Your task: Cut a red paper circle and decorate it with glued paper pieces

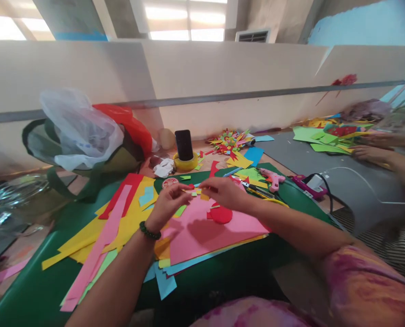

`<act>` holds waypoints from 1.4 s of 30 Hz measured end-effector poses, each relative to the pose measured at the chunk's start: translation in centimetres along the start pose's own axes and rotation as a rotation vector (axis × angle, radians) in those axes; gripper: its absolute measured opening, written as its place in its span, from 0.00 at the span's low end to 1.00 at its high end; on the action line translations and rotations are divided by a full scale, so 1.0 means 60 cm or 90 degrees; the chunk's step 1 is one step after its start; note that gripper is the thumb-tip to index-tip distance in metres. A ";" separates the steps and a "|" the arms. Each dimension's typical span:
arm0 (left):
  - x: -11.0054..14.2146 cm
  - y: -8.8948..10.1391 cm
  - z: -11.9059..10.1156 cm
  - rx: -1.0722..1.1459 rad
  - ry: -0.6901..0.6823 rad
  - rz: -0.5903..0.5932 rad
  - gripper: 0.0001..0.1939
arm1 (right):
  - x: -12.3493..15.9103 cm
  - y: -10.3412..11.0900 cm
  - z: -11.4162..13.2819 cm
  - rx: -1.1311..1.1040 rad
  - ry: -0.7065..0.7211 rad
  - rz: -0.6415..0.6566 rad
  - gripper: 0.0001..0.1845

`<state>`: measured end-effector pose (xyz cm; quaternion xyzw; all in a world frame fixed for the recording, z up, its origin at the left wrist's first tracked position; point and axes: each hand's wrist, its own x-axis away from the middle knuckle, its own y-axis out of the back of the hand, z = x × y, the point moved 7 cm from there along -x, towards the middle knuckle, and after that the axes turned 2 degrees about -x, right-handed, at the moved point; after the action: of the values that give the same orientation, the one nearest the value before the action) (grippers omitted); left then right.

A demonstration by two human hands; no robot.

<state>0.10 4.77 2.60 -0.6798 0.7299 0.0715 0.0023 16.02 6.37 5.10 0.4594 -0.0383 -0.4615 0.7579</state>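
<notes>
My left hand [171,200], with a dark beaded bracelet on the wrist, is raised over the front of the mat, thumb and fingers pinched together. Small red and yellowish bits show near its fingertips; I cannot make out which of them it grips. Facing it, my right hand [224,193] has its fingers closed too, with an orange paper piece [205,197] just below the fingertips; whether it holds that piece is unclear. Under both hands lies a stack of coloured sheets topped by pink paper [202,240]. A red paper circle [222,214] rests on it.
Yellow strips [89,231] and a long pink strip [102,250] lie left. Behind are a phone [184,145] in a yellow tape roll [186,162] and a paper decoration [230,141]. A pink glue gun [273,178] and cutter [257,189] lie right. Another person's hands [372,147] work far right.
</notes>
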 end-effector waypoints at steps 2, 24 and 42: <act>-0.008 0.053 -0.003 0.041 -0.009 -0.141 0.19 | -0.019 -0.010 -0.023 -0.020 -0.080 0.050 0.13; -0.006 0.076 -0.007 -0.048 0.028 -0.199 0.27 | -0.147 0.045 -0.229 0.489 -0.253 0.218 0.12; -0.017 0.072 0.013 -0.139 0.050 -0.165 0.21 | -0.361 -0.045 -0.364 0.364 -0.260 0.190 0.18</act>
<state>-4.16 6.16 2.36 -0.7666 0.6237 0.1225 -0.0909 12.38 36.30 -1.50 0.5403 -0.3823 -0.3990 0.6347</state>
